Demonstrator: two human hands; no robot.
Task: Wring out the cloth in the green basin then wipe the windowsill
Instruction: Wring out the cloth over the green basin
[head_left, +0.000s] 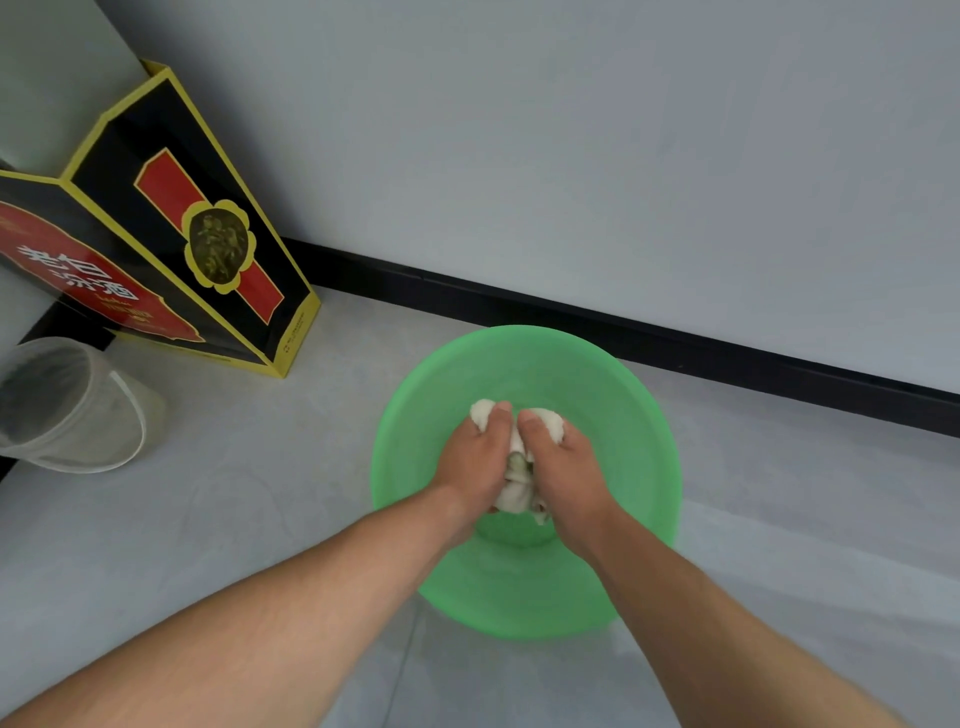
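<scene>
A round green basin (613, 395) stands on the grey floor near the wall. Over its middle I hold a bunched white cloth (517, 491) between both hands. My left hand (475, 460) is shut on the cloth's left part, and my right hand (563, 465) is shut on its right part, thumbs side by side on top. Lumps of cloth stick out past the fingertips. Most of the cloth is hidden by my hands. No windowsill is in view.
A black, red and yellow carton (171, 228) leans at the left by the wall corner. A clear plastic bucket (72, 410) lies on its side at the far left. A black skirting board (675, 332) runs along the grey wall behind the basin.
</scene>
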